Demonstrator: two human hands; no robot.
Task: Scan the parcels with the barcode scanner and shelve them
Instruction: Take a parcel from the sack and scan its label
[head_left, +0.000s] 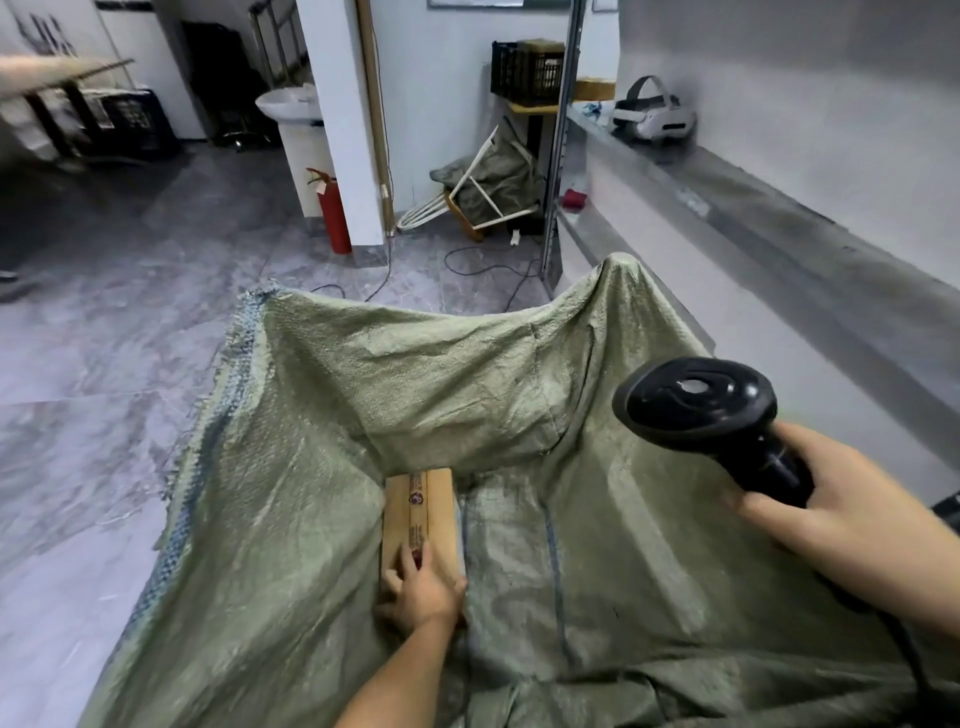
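Observation:
A brown cardboard parcel (422, 512) with a taped seam lies at the bottom of a large green woven sack (322, 415) held wide open. My left hand (421, 592) reaches down into the sack and grips the parcel's near end, fingers curled over its edges. My right hand (841, 514) holds a black barcode scanner (701, 402) by its handle above the sack's right side, head pointing away from me. The scanner's cable (909, 670) trails down at the lower right.
A grey metal shelf (779, 208) runs along the right with a white headset (654, 111) on it. A red fire extinguisher (332, 210), a white pillar, cables on the tiled floor and a folded rack with another sack (488, 182) stand beyond.

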